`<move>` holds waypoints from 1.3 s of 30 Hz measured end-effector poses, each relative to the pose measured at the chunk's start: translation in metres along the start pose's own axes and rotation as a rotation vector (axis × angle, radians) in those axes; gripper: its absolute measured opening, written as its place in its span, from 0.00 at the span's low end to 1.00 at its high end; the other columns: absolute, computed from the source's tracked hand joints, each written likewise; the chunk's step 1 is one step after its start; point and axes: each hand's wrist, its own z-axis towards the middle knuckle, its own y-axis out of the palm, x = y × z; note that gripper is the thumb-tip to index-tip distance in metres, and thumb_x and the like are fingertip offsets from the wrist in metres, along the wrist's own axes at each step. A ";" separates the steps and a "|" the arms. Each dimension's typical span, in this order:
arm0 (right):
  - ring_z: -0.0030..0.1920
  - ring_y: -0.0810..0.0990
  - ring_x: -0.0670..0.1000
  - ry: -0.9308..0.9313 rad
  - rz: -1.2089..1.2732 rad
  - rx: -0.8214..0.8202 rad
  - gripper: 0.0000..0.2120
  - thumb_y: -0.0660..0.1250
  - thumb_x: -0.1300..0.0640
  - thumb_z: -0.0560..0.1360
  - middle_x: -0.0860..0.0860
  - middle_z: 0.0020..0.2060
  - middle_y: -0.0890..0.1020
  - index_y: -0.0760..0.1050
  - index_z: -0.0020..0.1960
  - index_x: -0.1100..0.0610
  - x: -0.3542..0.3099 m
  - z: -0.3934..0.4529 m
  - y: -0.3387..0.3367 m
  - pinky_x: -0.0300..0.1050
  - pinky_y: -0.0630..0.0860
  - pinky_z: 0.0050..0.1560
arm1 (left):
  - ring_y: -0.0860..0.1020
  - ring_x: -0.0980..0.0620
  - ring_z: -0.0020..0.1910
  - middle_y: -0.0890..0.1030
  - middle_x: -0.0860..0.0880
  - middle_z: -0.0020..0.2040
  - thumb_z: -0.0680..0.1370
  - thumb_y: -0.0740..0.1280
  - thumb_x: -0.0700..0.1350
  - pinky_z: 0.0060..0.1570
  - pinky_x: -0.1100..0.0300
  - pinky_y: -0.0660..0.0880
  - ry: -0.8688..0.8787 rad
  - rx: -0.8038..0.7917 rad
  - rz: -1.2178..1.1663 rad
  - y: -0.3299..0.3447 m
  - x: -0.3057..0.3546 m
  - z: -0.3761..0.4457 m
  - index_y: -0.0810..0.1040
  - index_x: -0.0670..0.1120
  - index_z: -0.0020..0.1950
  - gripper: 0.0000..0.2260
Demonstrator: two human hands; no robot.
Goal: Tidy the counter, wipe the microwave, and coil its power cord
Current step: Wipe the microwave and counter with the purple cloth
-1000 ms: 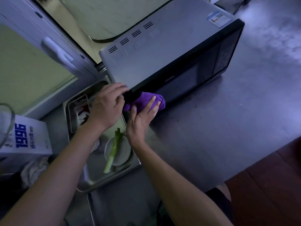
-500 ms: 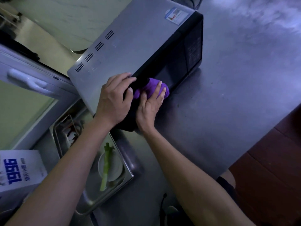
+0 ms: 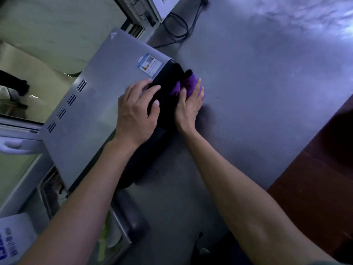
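Note:
The grey microwave (image 3: pixel 99 96) sits on the steel counter (image 3: pixel 257 96), its black front facing right. My left hand (image 3: pixel 136 111) rests flat on the top front edge, fingers over the door. My right hand (image 3: pixel 188 107) presses a purple cloth (image 3: pixel 189 83) against the black front near its far end, by the label sticker (image 3: pixel 150 65). A black power cord (image 3: pixel 177 25) lies looped on the counter behind the microwave.
A metal tray (image 3: pixel 122 238) holding a plate and a green stalk sits near my left forearm. A white carton (image 3: pixel 13 240) with blue print is at the bottom left. A window frame (image 3: pixel 19 146) runs along the left. The counter's front edge meets reddish floor (image 3: pixel 315 197).
My right hand has slid the purple cloth along the microwave's black front from the near end toward the far end. My left hand followed along the top edge, and my view shifted too.

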 end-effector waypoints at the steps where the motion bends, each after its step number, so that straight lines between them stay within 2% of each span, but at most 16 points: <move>1: 0.79 0.50 0.53 0.002 0.007 -0.002 0.29 0.57 0.50 0.83 0.56 0.80 0.54 0.51 0.81 0.49 0.002 0.003 -0.002 0.48 0.47 0.76 | 0.72 0.47 0.67 0.74 0.47 0.69 0.80 0.62 0.46 0.64 0.48 0.69 -0.004 -0.004 -0.001 0.000 0.001 0.003 0.77 0.46 0.68 0.17; 4: 0.79 0.49 0.52 0.035 0.034 -0.004 0.29 0.57 0.49 0.83 0.57 0.80 0.53 0.51 0.81 0.47 0.010 0.001 -0.003 0.49 0.47 0.77 | 0.71 0.47 0.69 0.73 0.47 0.71 0.80 0.61 0.44 0.67 0.49 0.68 0.015 -0.026 -0.018 -0.003 -0.001 0.001 0.76 0.45 0.69 0.17; 8: 0.79 0.52 0.53 0.085 0.037 0.015 0.28 0.57 0.51 0.83 0.58 0.79 0.54 0.53 0.80 0.50 0.023 -0.013 0.003 0.51 0.49 0.78 | 0.69 0.47 0.72 0.72 0.47 0.72 0.81 0.61 0.43 0.69 0.48 0.67 0.018 -0.027 -0.035 -0.008 -0.013 -0.018 0.75 0.44 0.70 0.18; 13: 0.78 0.56 0.56 0.093 0.021 0.006 0.28 0.57 0.50 0.83 0.56 0.79 0.55 0.54 0.81 0.50 0.045 -0.063 0.023 0.50 0.51 0.75 | 0.67 0.48 0.73 0.71 0.47 0.74 0.81 0.61 0.43 0.70 0.49 0.66 0.017 -0.042 0.017 -0.017 -0.037 -0.066 0.74 0.45 0.71 0.18; 22: 0.72 0.62 0.60 0.138 -0.087 -0.158 0.29 0.59 0.49 0.82 0.56 0.75 0.59 0.54 0.80 0.49 0.105 -0.192 0.068 0.51 0.58 0.73 | 0.67 0.47 0.74 0.70 0.46 0.74 0.79 0.62 0.42 0.70 0.51 0.64 -0.047 -0.005 0.095 -0.038 -0.088 -0.183 0.75 0.45 0.69 0.18; 25: 0.70 0.67 0.59 0.137 -0.104 -0.247 0.28 0.62 0.50 0.81 0.58 0.72 0.64 0.59 0.79 0.52 0.115 -0.223 0.069 0.51 0.63 0.73 | 0.66 0.45 0.75 0.69 0.45 0.75 0.78 0.64 0.41 0.72 0.49 0.63 -0.046 0.033 0.083 -0.037 -0.094 -0.213 0.77 0.44 0.67 0.18; 27: 0.65 0.73 0.56 0.096 -0.126 -0.308 0.24 0.63 0.53 0.80 0.58 0.66 0.73 0.67 0.75 0.54 0.118 -0.230 0.062 0.49 0.68 0.70 | 0.67 0.43 0.74 0.70 0.43 0.75 0.77 0.65 0.40 0.72 0.46 0.64 -0.036 0.087 0.064 -0.036 -0.095 -0.228 0.79 0.43 0.65 0.17; 29: 0.59 0.79 0.54 0.020 -0.163 -0.370 0.18 0.64 0.55 0.78 0.55 0.58 0.81 0.74 0.68 0.54 0.121 -0.231 0.048 0.52 0.73 0.65 | 0.68 0.42 0.73 0.72 0.42 0.73 0.76 0.65 0.38 0.70 0.43 0.65 -0.028 0.153 0.040 -0.033 -0.094 -0.241 0.80 0.42 0.63 0.16; 32: 0.55 0.81 0.51 -0.093 -0.266 -0.454 0.14 0.65 0.55 0.77 0.51 0.52 0.84 0.77 0.63 0.51 0.121 -0.230 0.025 0.54 0.76 0.60 | 0.69 0.43 0.73 0.75 0.43 0.70 0.76 0.65 0.37 0.69 0.40 0.65 -0.060 0.233 0.002 -0.027 -0.092 -0.266 0.81 0.42 0.61 0.14; 35: 0.55 0.80 0.52 -0.155 -0.368 -0.524 0.15 0.65 0.54 0.78 0.52 0.54 0.82 0.76 0.65 0.51 0.124 -0.221 0.003 0.54 0.76 0.60 | 0.71 0.43 0.71 0.77 0.43 0.68 0.76 0.65 0.36 0.68 0.42 0.67 -0.087 0.260 -0.065 -0.011 -0.083 -0.286 0.82 0.40 0.60 0.14; 39: 0.63 0.75 0.50 -0.226 -0.647 -0.615 0.25 0.67 0.52 0.78 0.52 0.64 0.76 0.69 0.74 0.51 0.135 -0.217 -0.023 0.40 0.70 0.64 | 0.73 0.42 0.69 0.79 0.43 0.66 0.76 0.66 0.35 0.66 0.44 0.70 -0.264 0.192 -0.190 0.015 -0.071 -0.315 0.82 0.40 0.61 0.15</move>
